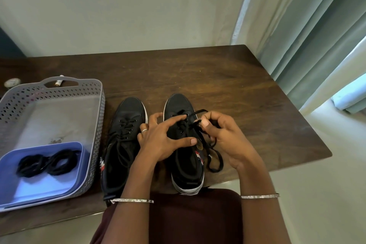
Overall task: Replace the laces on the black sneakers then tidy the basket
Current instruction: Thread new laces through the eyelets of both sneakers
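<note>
"Black fabric sneakers with white soles (pixel 179 105), where do they sit?"

"From my head camera, both stand on the dark brown wooden table (pixel 217 77), side by side between my arms. The left sneaker (pixel 128 113) is just beside the grey perforated plastic basket (pixel 93 93). The right sneaker (pixel 186 166) has its heel over the near edge."

"Which way do they point?"

"Toes far, heels near me, so each long axis runs near to far, and the two are roughly parallel."

"And your hands?"

"My left hand (pixel 160 140) lies spread on the right sneaker, index finger stretched along the eyelets and thumb at the tongue. It steadies the shoe and grips nothing. My right hand (pixel 223 138) is curled, thumb and fingers pinching the flat black lace (pixel 215 162), whose loose end loops down the shoe's right side."

"Which step is that?"

"I judge it as pulling the old lace out of the right sneaker. Both shoes are laced, and two coiled black laces (pixel 45 162) wait in the shallow blue plastic tray (pixel 39 186) at the basket's near end. Next I'd draw the lace free row by row, holding the shoe down so it doesn't slip off the edge."
</note>
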Motion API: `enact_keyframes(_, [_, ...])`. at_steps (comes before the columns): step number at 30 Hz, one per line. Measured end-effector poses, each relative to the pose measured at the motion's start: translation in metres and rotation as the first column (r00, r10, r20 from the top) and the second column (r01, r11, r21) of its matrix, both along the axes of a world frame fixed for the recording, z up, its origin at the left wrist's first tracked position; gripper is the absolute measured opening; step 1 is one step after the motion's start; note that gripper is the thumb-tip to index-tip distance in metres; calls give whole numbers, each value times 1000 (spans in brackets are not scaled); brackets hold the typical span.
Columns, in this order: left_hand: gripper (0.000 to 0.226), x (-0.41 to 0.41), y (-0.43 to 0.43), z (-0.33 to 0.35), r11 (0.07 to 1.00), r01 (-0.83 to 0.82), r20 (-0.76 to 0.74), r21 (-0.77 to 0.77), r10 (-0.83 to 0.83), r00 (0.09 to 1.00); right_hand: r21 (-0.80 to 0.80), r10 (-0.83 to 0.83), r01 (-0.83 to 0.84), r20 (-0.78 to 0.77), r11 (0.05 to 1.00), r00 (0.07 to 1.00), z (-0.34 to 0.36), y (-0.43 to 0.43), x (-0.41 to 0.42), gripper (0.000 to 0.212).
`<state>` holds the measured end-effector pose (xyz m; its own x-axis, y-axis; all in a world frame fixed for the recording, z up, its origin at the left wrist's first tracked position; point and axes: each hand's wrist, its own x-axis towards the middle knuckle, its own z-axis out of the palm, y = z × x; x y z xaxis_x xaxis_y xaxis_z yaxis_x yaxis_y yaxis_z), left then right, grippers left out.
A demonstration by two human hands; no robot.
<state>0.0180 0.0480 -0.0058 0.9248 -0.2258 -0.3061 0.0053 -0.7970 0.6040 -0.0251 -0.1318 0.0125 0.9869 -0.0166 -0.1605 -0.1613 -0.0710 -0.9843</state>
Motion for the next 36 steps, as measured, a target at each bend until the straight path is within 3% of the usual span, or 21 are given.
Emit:
enact_keyframes(4, [75,1,0,0,1000,-2,-13,-16,2,1000,67,29,-22,-99,998,995,3,-11,-5,19])
enact_keyframes(9, [75,1,0,1,1000,1,-12,-30,-1,1000,-17,-11,8,-202,1000,979,0,-20,-5,14])
enact_keyframes(13, [75,0,0,-1,1000,3,-7,-31,-3,1000,-186,24,-52,-150,981,988,-7,-11,-3,21])
enact_keyframes(20, [76,0,-1,-2,1000,-15,-11,-5,15,1000,-5,-36,35,-62,999,997,-3,-1,-3,23])
enact_keyframes(30, [75,1,-1,-2,1000,-16,-26,-20,15,1000,31,-86,86,-9,996,996,13,-12,-10,30])
enact_keyframes(33, [76,1,-2,-1,999,-23,-38,-27,22,999,-60,-119,122,53,991,991,24,-1,-3,32])
enact_keyframes(36, [76,1,-2,0,999,-32,-43,-38,30,999,23,-132,131,29,991,991,28,7,0,31])
